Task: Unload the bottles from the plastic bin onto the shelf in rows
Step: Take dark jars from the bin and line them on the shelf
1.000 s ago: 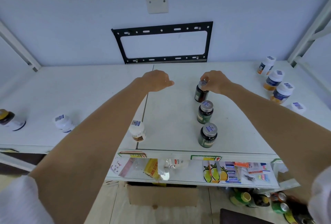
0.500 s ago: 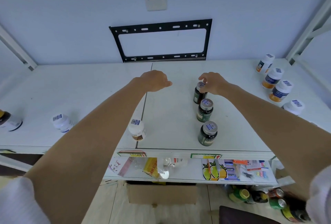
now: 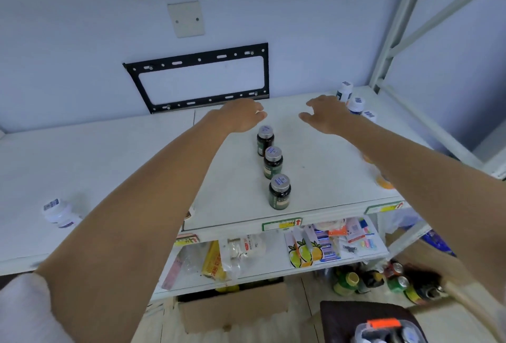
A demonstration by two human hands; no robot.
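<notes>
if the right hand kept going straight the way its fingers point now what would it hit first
Probably nothing on the shelf: the open right hand points left and back, past the dark bottles, toward the left hand and the wall bracket. Depth is unclear.

One head view only, wide-angle, looking forward and down over both arms at the shelf (image 3: 315, 200), close. Wall (image 3: 246, 0) fills the top; lower shelf (image 3: 273, 268) and floor at the bottom edge.
</notes>
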